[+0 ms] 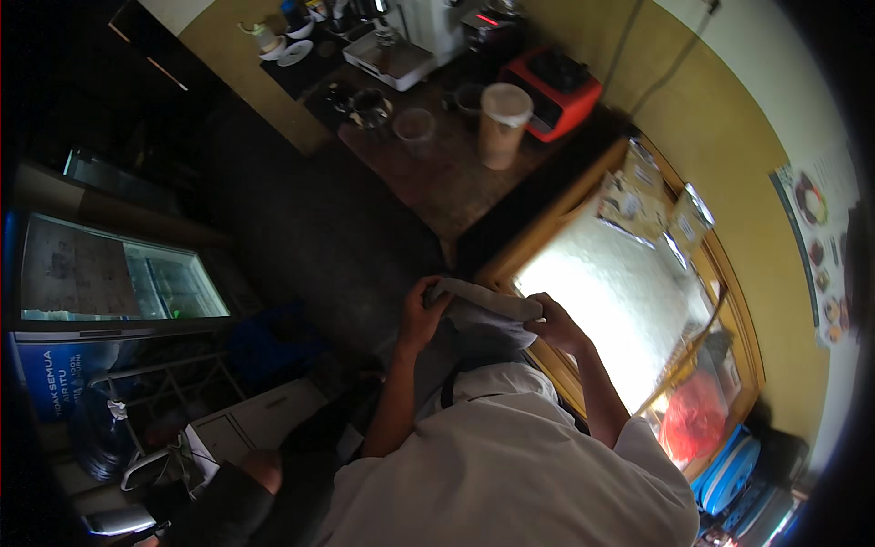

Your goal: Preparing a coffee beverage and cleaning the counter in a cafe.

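Between my two hands, in front of my waist, hangs a grey cloth [489, 308] with a thick folded upper edge. My left hand [420, 316] grips its left end. At the right end, my right hand [557, 321] pinches the folded edge between thumb and fingers. The cloth droops below that edge; its lower part is partly hidden by my shirt. What the cloth is exactly, I cannot tell.
Ahead, a counter [461, 195] holds a tall lidded plastic tub [504, 130], cups and a red machine [557, 92]. A glass-fronted case [601, 287] glows at the right. A glass-door fridge [123, 273] stands left. Another person's knee [263, 468] shows at lower left.
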A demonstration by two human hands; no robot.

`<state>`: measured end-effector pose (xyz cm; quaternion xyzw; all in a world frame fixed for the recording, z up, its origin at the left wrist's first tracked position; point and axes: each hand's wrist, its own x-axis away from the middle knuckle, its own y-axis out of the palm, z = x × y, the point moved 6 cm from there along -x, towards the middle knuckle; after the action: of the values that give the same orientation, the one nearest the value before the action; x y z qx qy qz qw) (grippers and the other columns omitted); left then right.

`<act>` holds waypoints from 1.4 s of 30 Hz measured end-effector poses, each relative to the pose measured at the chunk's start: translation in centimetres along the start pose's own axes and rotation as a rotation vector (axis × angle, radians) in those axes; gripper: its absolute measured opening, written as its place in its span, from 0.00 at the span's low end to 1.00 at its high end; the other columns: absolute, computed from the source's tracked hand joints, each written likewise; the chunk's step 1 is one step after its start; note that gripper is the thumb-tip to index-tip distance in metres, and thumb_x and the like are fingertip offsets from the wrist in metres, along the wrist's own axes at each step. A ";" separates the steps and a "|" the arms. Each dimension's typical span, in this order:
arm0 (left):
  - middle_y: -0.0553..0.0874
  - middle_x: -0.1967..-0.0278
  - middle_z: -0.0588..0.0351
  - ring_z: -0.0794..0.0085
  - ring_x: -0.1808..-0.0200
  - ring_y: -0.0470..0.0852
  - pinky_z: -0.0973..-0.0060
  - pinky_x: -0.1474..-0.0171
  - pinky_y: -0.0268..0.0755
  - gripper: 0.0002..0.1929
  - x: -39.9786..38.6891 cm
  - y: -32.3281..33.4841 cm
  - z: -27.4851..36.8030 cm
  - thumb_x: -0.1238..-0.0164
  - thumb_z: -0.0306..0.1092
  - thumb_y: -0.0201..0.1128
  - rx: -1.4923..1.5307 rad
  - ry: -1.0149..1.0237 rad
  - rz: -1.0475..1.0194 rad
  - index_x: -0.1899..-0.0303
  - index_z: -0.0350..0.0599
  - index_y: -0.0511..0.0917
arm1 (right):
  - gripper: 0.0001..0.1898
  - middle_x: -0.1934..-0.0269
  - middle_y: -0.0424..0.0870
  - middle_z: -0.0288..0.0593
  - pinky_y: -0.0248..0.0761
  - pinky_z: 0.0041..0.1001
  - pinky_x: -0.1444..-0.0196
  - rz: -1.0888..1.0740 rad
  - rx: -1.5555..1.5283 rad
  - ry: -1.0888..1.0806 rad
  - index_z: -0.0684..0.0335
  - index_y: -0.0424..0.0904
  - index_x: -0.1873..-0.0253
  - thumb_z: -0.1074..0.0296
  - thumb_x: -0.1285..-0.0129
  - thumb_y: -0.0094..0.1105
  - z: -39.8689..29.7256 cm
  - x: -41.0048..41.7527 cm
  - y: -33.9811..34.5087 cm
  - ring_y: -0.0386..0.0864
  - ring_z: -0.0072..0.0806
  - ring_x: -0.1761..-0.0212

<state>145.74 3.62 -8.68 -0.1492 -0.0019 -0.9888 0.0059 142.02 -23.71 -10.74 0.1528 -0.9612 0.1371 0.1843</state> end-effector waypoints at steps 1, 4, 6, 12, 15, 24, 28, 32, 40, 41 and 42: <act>0.85 0.55 0.58 0.77 0.53 0.81 0.76 0.50 0.75 0.15 -1.1 -0.9 0.7 0.32 0.31 0.70 -0.006 0.002 0.017 0.47 0.41 0.80 | 0.21 0.49 0.84 0.39 0.70 0.30 0.34 0.044 -0.013 -0.011 0.62 0.78 0.39 0.68 0.37 0.70 -1.6 -1.4 0.1 0.79 0.28 0.44; 0.85 0.54 0.58 0.76 0.52 0.82 0.76 0.49 0.75 0.15 -4.2 -3.5 2.1 0.31 0.29 0.68 -0.111 -0.078 -0.008 0.45 0.42 0.80 | 0.21 0.48 0.84 0.39 0.69 0.29 0.35 -0.189 -0.174 0.074 0.61 0.78 0.41 0.66 0.37 0.72 -5.6 -5.9 2.1 0.79 0.30 0.45; 0.85 0.53 0.57 0.75 0.52 0.82 0.76 0.49 0.75 0.16 -6.6 -5.2 3.2 0.31 0.28 0.68 -0.110 -0.063 -0.042 0.43 0.44 0.79 | 0.21 0.48 0.84 0.39 0.70 0.29 0.36 -0.170 -0.180 0.070 0.60 0.78 0.41 0.65 0.37 0.72 -8.4 -8.5 3.0 0.79 0.30 0.45; 0.85 0.49 0.55 0.75 0.50 0.82 0.75 0.47 0.75 0.17 -11.1 -11.4 7.0 0.30 0.32 0.68 -0.185 -0.040 0.151 0.42 0.43 0.81 | 0.29 0.36 0.79 0.54 0.65 0.36 0.30 -0.095 0.001 0.157 0.64 0.70 0.31 0.55 0.31 0.64 -11.5 -15.5 5.3 0.74 0.42 0.32; 0.85 0.50 0.54 0.75 0.51 0.82 0.76 0.48 0.75 0.18 -12.9 -14.6 6.5 0.31 0.35 0.70 -0.184 -0.114 0.239 0.43 0.41 0.81 | 0.29 0.37 0.79 0.54 0.66 0.37 0.31 -0.145 -0.027 0.049 0.64 0.70 0.30 0.53 0.29 0.63 -12.3 -18.3 7.6 0.75 0.41 0.33; 0.85 0.53 0.55 0.72 0.52 0.81 0.75 0.49 0.73 0.18 -19.4 -25.4 4.1 0.34 0.38 0.72 -0.123 -0.190 0.261 0.47 0.40 0.82 | 0.27 0.49 0.85 0.49 0.73 0.32 0.44 -0.153 0.058 0.059 0.67 0.72 0.32 0.50 0.23 0.54 -18.3 -25.0 13.5 0.81 0.33 0.49; 0.84 0.53 0.55 0.70 0.51 0.81 0.73 0.48 0.74 0.20 -24.6 -29.7 2.7 0.33 0.35 0.70 -0.005 -0.292 0.201 0.43 0.43 0.78 | 0.27 0.46 0.84 0.58 0.73 0.38 0.44 -0.120 0.055 -0.020 0.68 0.70 0.32 0.51 0.23 0.52 -22.8 -30.2 17.7 0.83 0.44 0.46; 0.81 0.51 0.55 0.68 0.49 0.80 0.68 0.44 0.76 0.19 -28.8 -34.5 3.5 0.30 0.30 0.59 0.412 -0.286 0.268 0.39 0.44 0.71 | 0.24 0.52 0.84 0.65 0.75 0.42 0.47 -0.144 0.172 -0.041 0.68 0.71 0.34 0.54 0.23 0.51 -26.7 -35.4 21.6 0.84 0.56 0.51; 0.80 0.50 0.55 0.69 0.49 0.78 0.73 0.44 0.71 0.19 -35.5 -42.4 8.4 0.29 0.38 0.56 0.127 -0.201 0.222 0.42 0.40 0.76 | 0.21 0.56 0.86 0.61 0.77 0.39 0.48 -0.031 0.094 -0.030 0.65 0.74 0.35 0.57 0.24 0.52 -27.6 -41.4 27.4 0.86 0.51 0.54; 0.80 0.51 0.55 0.69 0.49 0.78 0.73 0.45 0.71 0.20 -36.3 -43.2 8.6 0.29 0.40 0.60 -0.055 -0.120 0.195 0.42 0.39 0.77 | 0.21 0.57 0.87 0.58 0.78 0.39 0.49 -0.061 0.048 0.000 0.64 0.74 0.35 0.58 0.24 0.53 -27.7 -41.6 27.9 0.87 0.47 0.55; 0.80 0.51 0.55 0.69 0.49 0.78 0.73 0.45 0.71 0.20 -37.3 -43.6 8.8 0.29 0.40 0.60 -0.059 -0.133 0.164 0.42 0.39 0.77 | 0.21 0.57 0.88 0.55 0.78 0.38 0.49 -0.044 0.112 -0.025 0.60 0.75 0.34 0.58 0.25 0.56 -28.5 -41.7 27.9 0.87 0.42 0.55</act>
<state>183.47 47.65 -11.41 -0.2144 0.0391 -0.9725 0.0821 178.21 21.05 -7.54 0.1855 -0.9507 0.1845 0.1666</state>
